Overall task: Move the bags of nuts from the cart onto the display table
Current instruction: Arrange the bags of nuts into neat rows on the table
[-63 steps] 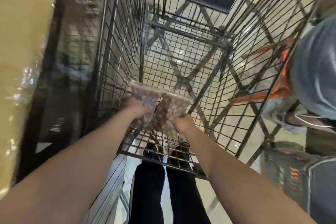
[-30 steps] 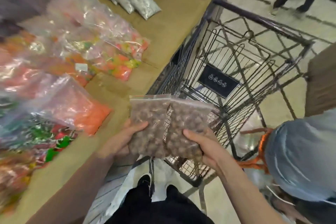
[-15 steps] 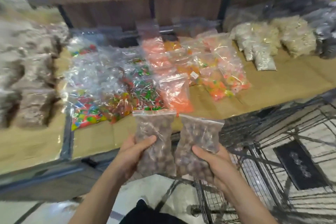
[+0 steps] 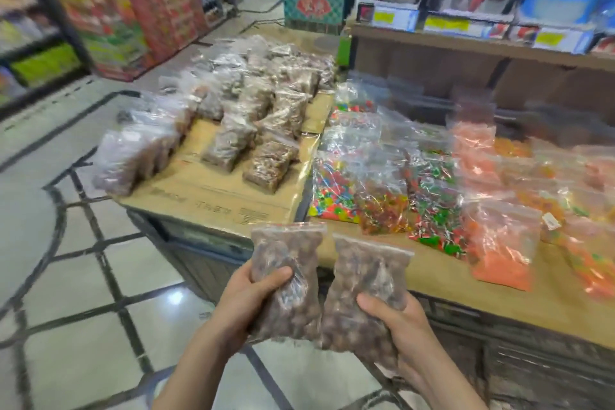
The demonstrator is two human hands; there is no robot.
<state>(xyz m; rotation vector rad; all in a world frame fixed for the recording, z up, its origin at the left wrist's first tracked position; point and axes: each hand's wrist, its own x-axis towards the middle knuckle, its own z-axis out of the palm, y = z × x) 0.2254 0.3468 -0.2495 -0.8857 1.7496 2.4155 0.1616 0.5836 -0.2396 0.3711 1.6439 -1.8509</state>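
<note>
Left hand (image 4: 248,301) wrapped around left bag of nuts (image 4: 288,280), thumb across front, fingers hidden behind. Right hand (image 4: 397,326) clamped on right bag of nuts (image 4: 364,289), thumb on front, palm under lower part. Both bags clear zip-top, full of round brown nuts, held upright, side by side, lower edges touching or nearly so. Both raised in the air just before near edge of display table (image 4: 549,316), not resting on it, over tiled floor (image 4: 83,276).

On table, cardboard sheet (image 4: 213,193) on left section, carrying stacked clear bags of brown nuts (image 4: 253,116); blurred, exact kinds not readable. A row of similar bags (image 4: 133,156) at far left edge of cardboard. Bare cardboard patch directly beyond held bags. To right, bags of multicoloured candy (image 4: 376,190), then bags of orange candy (image 4: 502,243) further right, some overlapping. Held right bag near front candy bags, apart from them.

Behind table, wooden shelf (image 4: 466,46) with yellow price labels (image 4: 447,23) and blurred packaged goods. Teal patterned box (image 4: 314,0) past far end of table. Cart not visible.
</note>
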